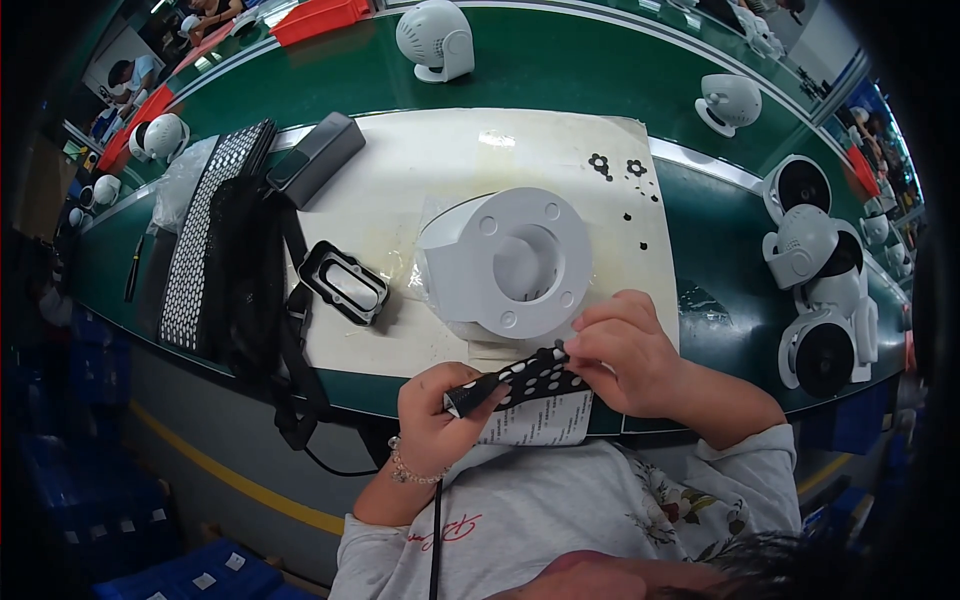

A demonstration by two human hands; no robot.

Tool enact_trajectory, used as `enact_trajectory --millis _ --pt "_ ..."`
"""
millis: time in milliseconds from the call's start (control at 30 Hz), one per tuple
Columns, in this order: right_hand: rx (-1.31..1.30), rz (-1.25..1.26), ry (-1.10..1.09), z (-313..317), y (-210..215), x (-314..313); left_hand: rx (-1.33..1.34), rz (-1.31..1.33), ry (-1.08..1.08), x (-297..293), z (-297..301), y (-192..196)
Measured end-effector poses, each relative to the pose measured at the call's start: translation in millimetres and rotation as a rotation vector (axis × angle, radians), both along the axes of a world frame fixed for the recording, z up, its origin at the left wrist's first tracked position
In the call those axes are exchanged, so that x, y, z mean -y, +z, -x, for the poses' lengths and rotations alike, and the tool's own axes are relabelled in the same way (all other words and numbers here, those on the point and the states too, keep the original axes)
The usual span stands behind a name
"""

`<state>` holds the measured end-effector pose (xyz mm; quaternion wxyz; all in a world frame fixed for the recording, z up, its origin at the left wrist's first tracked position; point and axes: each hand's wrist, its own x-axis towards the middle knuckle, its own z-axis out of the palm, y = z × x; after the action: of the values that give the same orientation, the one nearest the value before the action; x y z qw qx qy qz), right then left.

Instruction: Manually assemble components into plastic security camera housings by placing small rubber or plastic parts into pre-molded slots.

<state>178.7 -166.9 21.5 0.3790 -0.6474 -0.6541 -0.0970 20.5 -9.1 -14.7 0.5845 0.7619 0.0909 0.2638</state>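
Close to my body I hold a black sheet (540, 378) punched with round white dots, its white printed backing (545, 420) hanging below. My left hand (435, 415) grips the sheet's curled left end between thumb and fingers. My right hand (630, 355) pinches its upper right edge; whether a small piece is between those fingertips I cannot make out. Just beyond my hands a white rounded appliance (465, 265) lies on clear plastic film, its round base facing up. That base has several small round recesses about a wide central hollow.
A pale work sheet (400, 140) covers the green bench, with black scraps (600, 165) at its far right. Left are a black tray-like part (345, 283), a grey box (318, 160), black straps and dotted sheets (205, 230). More white appliances (805, 245) stand right and behind.
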Motion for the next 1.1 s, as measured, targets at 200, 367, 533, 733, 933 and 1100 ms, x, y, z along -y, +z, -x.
enact_trajectory --millis 200,367,533,733,933,1100 --pt "-0.176 -0.001 0.234 -0.7 14.7 3.2 0.081 -0.084 -0.023 -0.9 -1.3 6.8" --pt "-0.652 0.148 0.36 1.4 23.5 -5.7 0.198 -0.265 -0.069 -2.1 -3.3 9.3" --pt "-0.705 0.201 0.38 2.5 33.6 -4.2 0.212 -0.327 -0.114 -5.0 -3.7 17.2" --pt "-0.674 -0.032 0.384 -26.6 39.3 -27.5 0.234 -0.391 -0.127 -11.7 -10.8 9.9" --pt "-0.706 -0.144 0.147 -46.6 37.9 -53.1 0.306 -0.451 0.003 -10.7 -20.3 -5.5" --pt "-0.68 -0.017 0.112 -50.4 39.6 -50.2 0.294 -0.509 0.013 -12.7 -23.1 -13.3"
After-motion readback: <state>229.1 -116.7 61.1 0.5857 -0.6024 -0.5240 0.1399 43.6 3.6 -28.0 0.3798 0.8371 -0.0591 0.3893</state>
